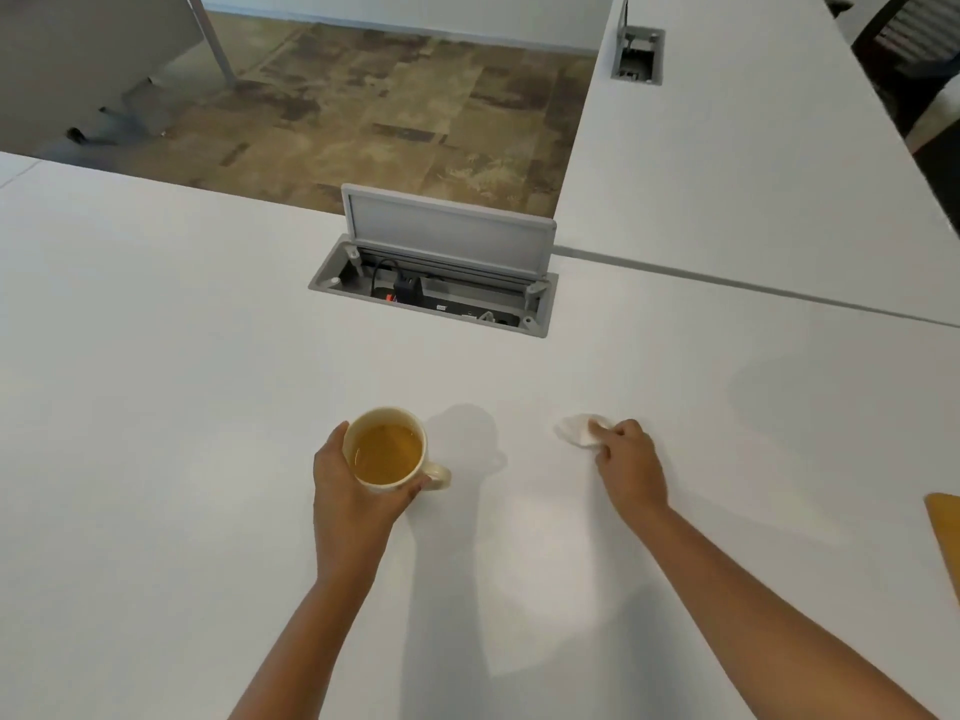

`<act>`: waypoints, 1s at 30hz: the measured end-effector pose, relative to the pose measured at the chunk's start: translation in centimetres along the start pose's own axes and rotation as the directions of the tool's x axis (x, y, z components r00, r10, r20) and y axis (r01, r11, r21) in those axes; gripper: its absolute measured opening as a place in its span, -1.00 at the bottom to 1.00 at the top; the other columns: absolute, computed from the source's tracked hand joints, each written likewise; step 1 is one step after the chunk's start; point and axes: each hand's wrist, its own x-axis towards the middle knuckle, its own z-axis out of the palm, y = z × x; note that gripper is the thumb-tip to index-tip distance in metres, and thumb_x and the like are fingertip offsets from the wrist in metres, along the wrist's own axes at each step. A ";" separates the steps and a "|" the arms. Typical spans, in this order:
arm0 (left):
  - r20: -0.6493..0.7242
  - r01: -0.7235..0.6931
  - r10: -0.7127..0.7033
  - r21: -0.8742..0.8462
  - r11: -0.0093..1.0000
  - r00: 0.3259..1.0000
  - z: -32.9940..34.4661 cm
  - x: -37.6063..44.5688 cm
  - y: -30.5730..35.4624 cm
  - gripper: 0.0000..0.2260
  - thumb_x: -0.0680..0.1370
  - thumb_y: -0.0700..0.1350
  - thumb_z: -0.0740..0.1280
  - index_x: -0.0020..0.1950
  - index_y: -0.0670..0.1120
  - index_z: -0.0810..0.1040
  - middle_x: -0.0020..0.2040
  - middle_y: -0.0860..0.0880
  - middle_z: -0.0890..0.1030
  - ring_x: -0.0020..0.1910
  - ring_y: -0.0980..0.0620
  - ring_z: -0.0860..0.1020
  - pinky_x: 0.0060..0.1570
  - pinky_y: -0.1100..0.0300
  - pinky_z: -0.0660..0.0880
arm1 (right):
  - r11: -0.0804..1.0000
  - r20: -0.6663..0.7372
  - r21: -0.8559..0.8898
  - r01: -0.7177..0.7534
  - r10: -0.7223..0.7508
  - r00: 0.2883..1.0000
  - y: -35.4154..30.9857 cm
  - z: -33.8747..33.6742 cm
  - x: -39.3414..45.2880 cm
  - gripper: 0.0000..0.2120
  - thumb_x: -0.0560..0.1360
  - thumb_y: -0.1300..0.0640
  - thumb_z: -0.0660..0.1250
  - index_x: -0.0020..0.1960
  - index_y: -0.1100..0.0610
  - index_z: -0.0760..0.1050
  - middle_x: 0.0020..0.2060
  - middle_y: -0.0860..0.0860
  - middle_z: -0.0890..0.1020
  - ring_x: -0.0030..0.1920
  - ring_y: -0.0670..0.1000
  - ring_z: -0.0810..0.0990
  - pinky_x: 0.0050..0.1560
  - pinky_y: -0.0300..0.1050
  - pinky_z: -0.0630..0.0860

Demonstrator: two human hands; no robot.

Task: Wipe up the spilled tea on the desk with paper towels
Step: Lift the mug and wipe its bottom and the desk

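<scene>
A cream mug [387,449] filled with amber tea is at the centre of the white desk [156,407], its handle pointing right. My left hand [353,491] wraps around the mug from the near left side. To the right, my right hand [631,467] pinches a small crumpled white paper towel [576,431] against the desk surface. No tea puddle shows clearly on the white top; a faint sheen lies between the hands.
An open grey cable box [431,288] with its lid raised and plugs inside sits beyond the mug. A second desk [753,174] with another cable box [638,55] joins at the right. A tan flat object [948,532] lies at the right edge.
</scene>
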 end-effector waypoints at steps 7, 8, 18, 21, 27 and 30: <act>0.037 0.017 -0.016 -0.012 1.000 0.999 1.6 0.9 -0.3 -0.17 0.00 0.25 0.58 0.20 0.17 0.35 0.16 0.14 0.46 0.08 0.10 0.46 -0.08 0.26 0.36 | 0.947 -0.152 0.219 -0.236 0.272 0.950 6.7 -2.0 -3.9 -0.65 0.51 0.38 0.18 0.23 0.17 0.52 0.07 0.17 0.46 -0.01 0.16 0.54 0.06 -0.04 0.49; 0.048 0.002 -0.002 -0.005 1.000 0.999 1.8 1.0 -0.3 -0.24 0.02 0.22 0.59 0.14 0.21 0.39 0.11 0.17 0.50 0.07 0.11 0.48 -0.12 0.27 0.37 | 0.946 -0.164 0.211 -0.245 0.281 0.945 6.7 -1.7 -4.2 -0.65 0.51 0.38 0.17 0.23 0.18 0.52 0.07 0.17 0.46 -0.01 0.13 0.52 0.03 -0.12 0.44; 0.073 0.003 -0.003 -0.002 1.000 0.997 2.4 1.1 -0.8 -0.32 0.02 0.20 0.55 0.00 0.49 0.27 0.01 0.33 0.41 -0.03 0.39 0.42 -0.17 0.40 0.29 | 0.930 -0.114 -0.126 -0.346 0.333 0.936 2.6 1.3 -5.9 -0.50 0.55 0.29 0.09 0.46 0.04 0.20 0.40 0.12 0.24 0.33 0.17 0.25 0.32 -0.01 0.26; 0.102 0.002 -0.003 0.014 1.000 0.995 2.5 1.4 -1.6 -0.21 0.07 0.15 0.61 0.20 0.27 0.30 0.17 0.16 0.40 0.05 0.21 0.42 -0.04 0.28 0.35 | 0.945 -0.060 -0.163 -0.284 0.278 0.959 0.8 2.3 -6.5 -0.51 0.57 0.26 0.06 0.47 0.01 0.16 0.42 0.09 0.23 0.36 0.14 0.22 0.34 -0.04 0.23; 0.095 0.017 -0.025 0.085 0.996 0.995 2.5 1.2 -2.3 0.00 0.23 0.00 0.58 0.50 0.01 0.01 0.50 0.01 0.15 0.47 0.02 0.14 0.35 0.11 0.18 | 0.983 0.108 -0.177 0.037 -0.018 0.994 -3.7 5.9 -10.0 -0.49 0.56 0.27 0.01 0.47 -0.02 0.13 0.46 0.02 0.17 0.45 0.08 0.12 0.43 -0.07 0.12; -0.009 -0.083 0.085 0.140 0.987 0.996 2.1 -1.1 -2.6 -0.04 0.32 0.03 0.51 0.50 0.08 -0.08 0.54 0.10 -0.07 0.51 0.14 -0.08 0.47 -0.03 0.02 | 0.960 0.213 -0.119 0.254 -0.226 0.951 -4.4 6.9 -12.7 -0.51 0.56 0.28 0.02 0.45 -0.03 0.20 0.44 0.02 0.24 0.45 0.04 0.15 0.43 -0.13 0.11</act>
